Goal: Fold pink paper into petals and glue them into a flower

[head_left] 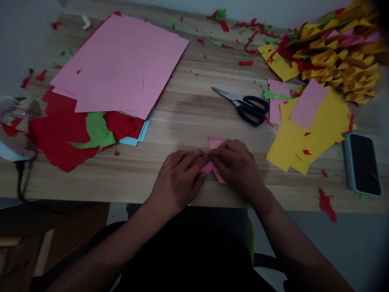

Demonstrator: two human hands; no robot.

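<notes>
A small piece of pink paper (219, 175) with folded edges lies at the front of the table, partly hidden beneath both hands. My left hand (181, 175) closes on its left side, fingers pressed together near the middle. From the other side my right hand (237, 166) pinches the same paper, its fingertips meeting the left ones. Just beyond the hands, scissors (243, 105) with dark blue handles rest with the blades pointing left.
Large pink sheets (121, 65) cover red paper (63, 142) on the left. Yellow strips (306, 142) and a phone (363, 164) lie right. A folded yellow paper construction (340, 61) stands back right. A white device (13, 134) with a cable sits left. Scraps litter the wooden table (188, 109).
</notes>
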